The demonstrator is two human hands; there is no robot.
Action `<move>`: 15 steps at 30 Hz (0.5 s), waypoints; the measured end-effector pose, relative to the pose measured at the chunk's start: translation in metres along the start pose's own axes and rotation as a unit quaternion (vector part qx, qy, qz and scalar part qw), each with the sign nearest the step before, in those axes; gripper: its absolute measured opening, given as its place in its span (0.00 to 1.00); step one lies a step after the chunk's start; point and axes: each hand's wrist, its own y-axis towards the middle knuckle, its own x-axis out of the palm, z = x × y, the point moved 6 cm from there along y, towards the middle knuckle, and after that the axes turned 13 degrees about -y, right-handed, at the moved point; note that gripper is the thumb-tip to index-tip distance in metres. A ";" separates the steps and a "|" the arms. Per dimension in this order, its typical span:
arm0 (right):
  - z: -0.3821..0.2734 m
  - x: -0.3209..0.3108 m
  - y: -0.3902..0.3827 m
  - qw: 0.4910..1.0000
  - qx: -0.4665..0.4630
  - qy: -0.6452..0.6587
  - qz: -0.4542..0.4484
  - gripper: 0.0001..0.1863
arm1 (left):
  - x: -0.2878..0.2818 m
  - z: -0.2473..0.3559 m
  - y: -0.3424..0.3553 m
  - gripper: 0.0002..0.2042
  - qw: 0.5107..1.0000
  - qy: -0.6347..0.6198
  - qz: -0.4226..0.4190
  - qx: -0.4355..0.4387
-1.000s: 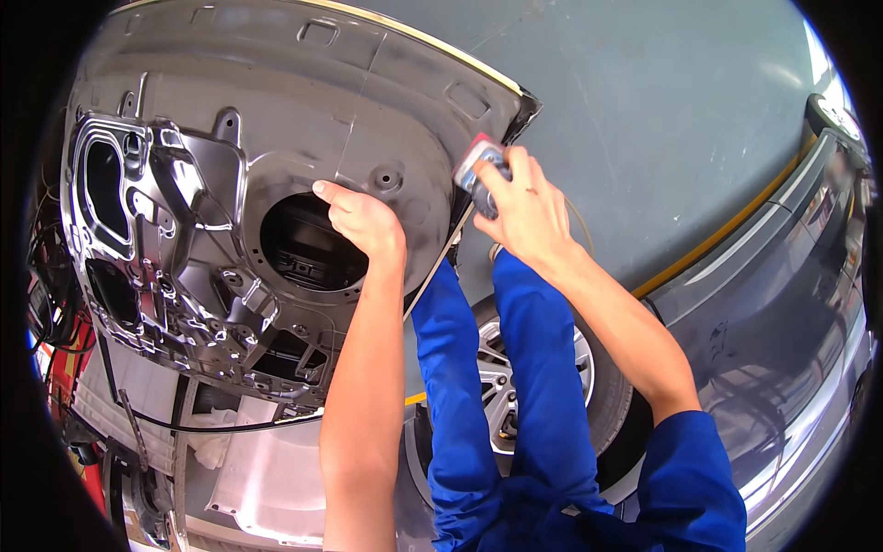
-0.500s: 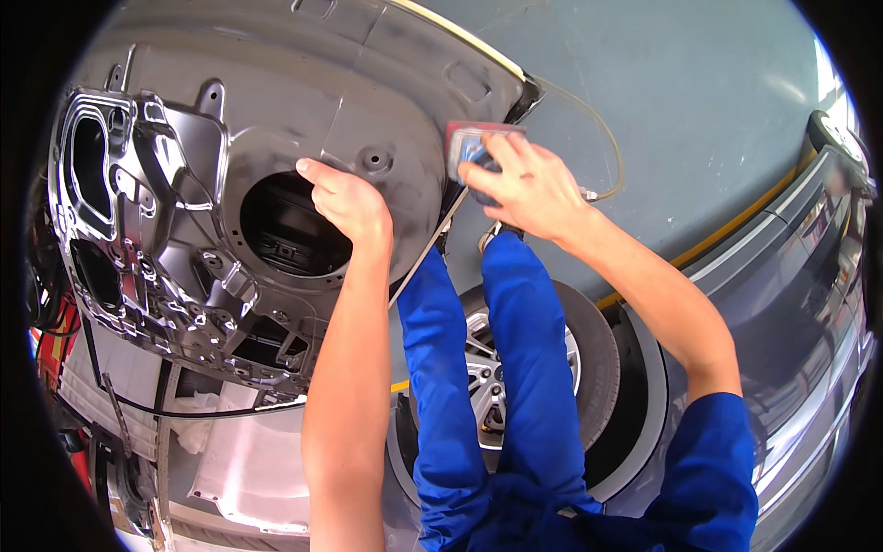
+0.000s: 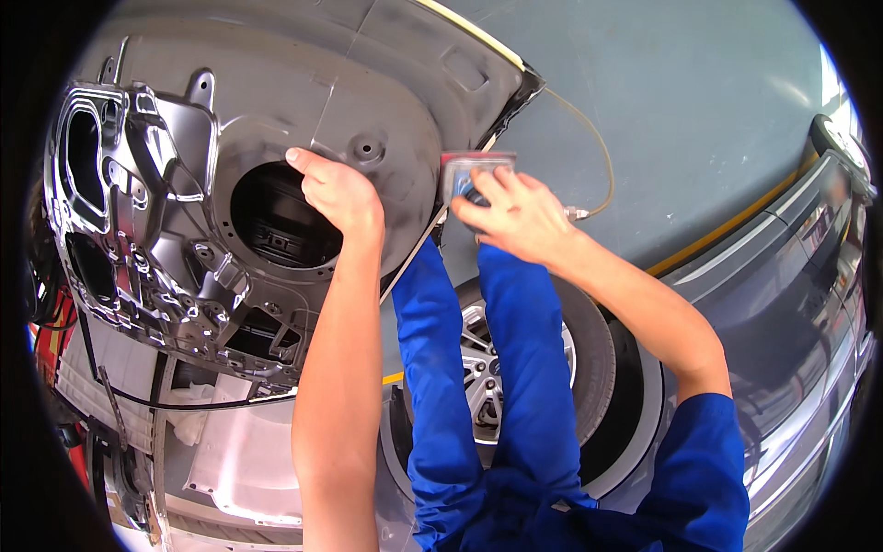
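Observation:
A bare grey metal car door (image 3: 368, 83) stands open in front of me, its inner frame full of cut-outs. My left hand (image 3: 338, 193) grips the rim of the round speaker hole (image 3: 276, 221) in the door. My right hand (image 3: 515, 219) is closed on a small flat red-edged tool with a clear and blue face (image 3: 467, 175), held against the door's lower edge. A thin yellowish hose (image 3: 602, 156) runs from a metal fitting beside that hand up along the floor.
My blue-trousered legs (image 3: 478, 368) hang over a car wheel with a silver rim (image 3: 483, 368) and black tyre. Grey car bodywork (image 3: 791, 304) lies to the right. A yellow line (image 3: 727, 235) crosses the grey floor. Black cables (image 3: 101, 368) hang at the lower left.
My right hand has carried the tool leftward and down along the door edge. The view has shifted, bringing the door closer. My left hand stays on the speaker hole rim.

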 end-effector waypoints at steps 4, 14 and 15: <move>0.020 -0.009 0.001 0.996 0.091 0.000 0.023 0.34 | -0.003 -0.001 0.001 0.41 1.000 0.004 -0.004 0.002; 0.028 -0.022 0.013 0.994 0.104 -0.033 0.019 0.27 | -0.003 0.001 0.001 0.41 1.000 0.018 0.002 0.003; 0.030 -0.021 0.015 0.995 0.099 -0.016 0.021 0.30 | -0.002 0.000 0.000 0.41 1.000 0.013 0.007 -0.011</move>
